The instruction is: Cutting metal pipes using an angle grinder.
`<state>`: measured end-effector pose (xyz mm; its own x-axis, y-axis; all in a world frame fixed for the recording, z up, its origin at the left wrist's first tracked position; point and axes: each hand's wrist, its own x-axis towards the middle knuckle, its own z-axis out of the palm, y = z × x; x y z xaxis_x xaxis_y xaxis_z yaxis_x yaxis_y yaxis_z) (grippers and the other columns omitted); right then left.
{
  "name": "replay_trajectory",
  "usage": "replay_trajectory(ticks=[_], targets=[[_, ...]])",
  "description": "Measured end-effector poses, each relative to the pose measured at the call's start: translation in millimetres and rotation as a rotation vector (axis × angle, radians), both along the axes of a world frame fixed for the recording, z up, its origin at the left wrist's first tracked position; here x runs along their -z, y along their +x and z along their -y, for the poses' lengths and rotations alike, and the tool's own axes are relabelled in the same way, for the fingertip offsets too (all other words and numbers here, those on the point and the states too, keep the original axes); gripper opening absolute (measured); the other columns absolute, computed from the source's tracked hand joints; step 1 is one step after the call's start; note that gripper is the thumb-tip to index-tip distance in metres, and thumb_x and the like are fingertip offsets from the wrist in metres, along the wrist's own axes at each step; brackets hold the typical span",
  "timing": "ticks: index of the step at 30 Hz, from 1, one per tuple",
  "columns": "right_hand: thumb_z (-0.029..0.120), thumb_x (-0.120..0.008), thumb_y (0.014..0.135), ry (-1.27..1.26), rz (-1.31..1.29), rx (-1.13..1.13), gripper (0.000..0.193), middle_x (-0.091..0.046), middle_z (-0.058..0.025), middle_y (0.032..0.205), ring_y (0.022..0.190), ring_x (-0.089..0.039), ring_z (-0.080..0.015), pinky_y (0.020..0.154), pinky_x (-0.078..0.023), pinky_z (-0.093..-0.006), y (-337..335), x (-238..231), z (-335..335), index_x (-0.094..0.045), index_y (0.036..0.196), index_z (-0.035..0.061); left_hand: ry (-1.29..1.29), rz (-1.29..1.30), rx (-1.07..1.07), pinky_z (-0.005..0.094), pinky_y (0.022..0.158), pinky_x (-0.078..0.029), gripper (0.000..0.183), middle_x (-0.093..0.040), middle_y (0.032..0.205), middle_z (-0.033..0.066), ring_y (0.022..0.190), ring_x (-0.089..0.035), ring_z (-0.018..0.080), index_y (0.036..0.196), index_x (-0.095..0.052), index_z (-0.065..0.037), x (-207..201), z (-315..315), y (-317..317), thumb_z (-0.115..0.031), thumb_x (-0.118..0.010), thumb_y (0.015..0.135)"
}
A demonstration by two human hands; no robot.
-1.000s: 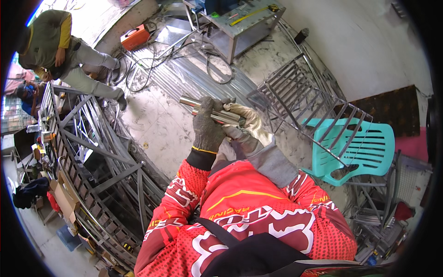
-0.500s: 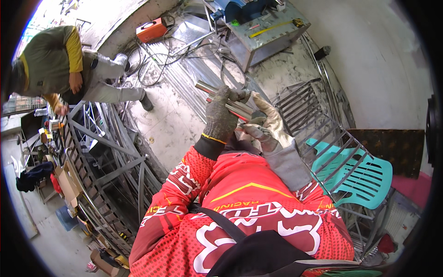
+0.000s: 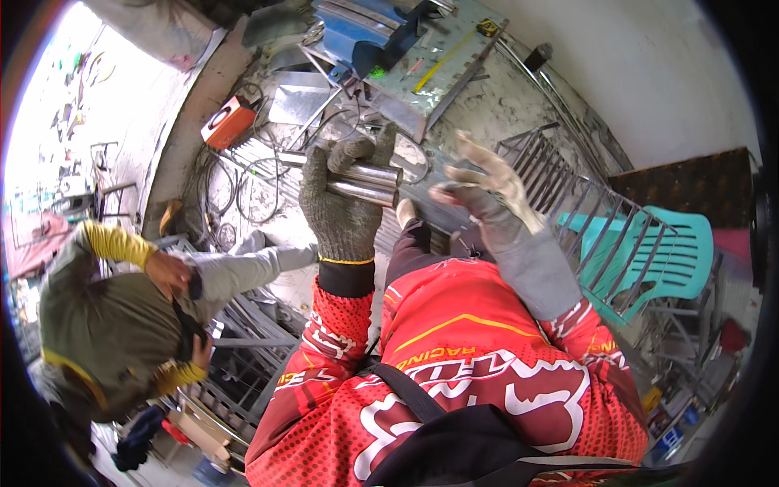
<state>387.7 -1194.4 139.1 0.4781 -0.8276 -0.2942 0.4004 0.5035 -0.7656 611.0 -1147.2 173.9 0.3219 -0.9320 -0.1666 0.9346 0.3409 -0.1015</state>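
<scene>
My left hand (image 3: 341,213), in a dark grey knit glove, is wrapped round a few short, shiny metal tubes (image 3: 375,193). The tubes lie crosswise in the grip, their round ends sticking out to the right. One slimmer end shows on the left of the fingers. My right hand (image 3: 493,191) wears a cream and grey work glove with a long grey cuff. Its fingers are spread and hold nothing, and a gap separates it from the tube ends.
A metal workbench (image 3: 466,69) carries a blue machine (image 3: 357,36) and a yellow tape measure (image 3: 487,28). An orange box-shaped machine (image 3: 229,122) stands among cables. At right, a metal grille (image 3: 560,191) leans by a turquoise plastic chair (image 3: 669,252). At left, another person (image 3: 122,325) bends over metal frames.
My right hand has come away from the tubes and opened. The left hand has moved left with the tubes. The view has shifted, and the other person now appears lower and closer.
</scene>
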Motion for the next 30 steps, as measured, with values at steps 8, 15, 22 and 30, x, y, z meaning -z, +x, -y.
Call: replay_trajectory(ticks=[8,15,22,30], targets=[[0.004,-0.073,0.093,-0.118,0.385,-0.187,0.067,-0.068,-0.0151,0.124,0.109,-0.071,-0.0292,0.099,-0.06,-0.0457,79.1,-21.3,17.9,-0.043,0.154,0.0043,0.129,0.164,0.015,0.0639,0.125,-0.024,0.028,-0.052,0.077,0.0032,0.086,-0.057,0.0225,0.085,-0.052,-0.005,2.2,33.8,19.8,-0.023,-0.051,0.107],[0.01,-0.076,0.091,0.005,0.263,-0.425,0.072,-0.062,-0.0154,0.133,0.118,-0.066,-0.0312,0.104,-0.056,-0.0477,71.2,-39.6,38.7,-0.043,0.155,0.0058,0.082,0.126,0.029,0.0507,0.112,-0.044,0.036,-0.059,0.079,0.0057,0.084,-0.063,0.0249,0.079,-0.055,-0.01,5.5,40.5,39.8,-0.035,-0.057,0.105],[0.017,-0.08,0.089,0.195,0.513,-0.699,0.077,-0.057,-0.0157,0.142,0.127,-0.06,-0.0332,0.109,-0.052,-0.0497,177.0,-6.0,81.0,-0.042,0.155,0.0074,0.114,0.187,-0.255,0.061,0.119,-0.036,0.03,-0.057,0.077,0.0038,0.087,-0.063,0.0254,0.079,-0.058,-0.012,-28.1,55.8,59.8,-0.027,-0.057,0.105],[0.024,-0.084,0.087,0.326,0.756,-0.908,0.083,-0.05,-0.0161,0.152,0.137,-0.054,-0.0355,0.114,-0.047,-0.0519,236.0,12.2,85.1,-0.042,0.156,0.0092,0.201,0.214,-0.496,0.058,0.122,-0.033,0.031,-0.052,0.074,0.0013,0.086,-0.059,0.0223,0.078,-0.052,-0.013,-49.8,37.8,76.5,-0.026,-0.058,0.105]])
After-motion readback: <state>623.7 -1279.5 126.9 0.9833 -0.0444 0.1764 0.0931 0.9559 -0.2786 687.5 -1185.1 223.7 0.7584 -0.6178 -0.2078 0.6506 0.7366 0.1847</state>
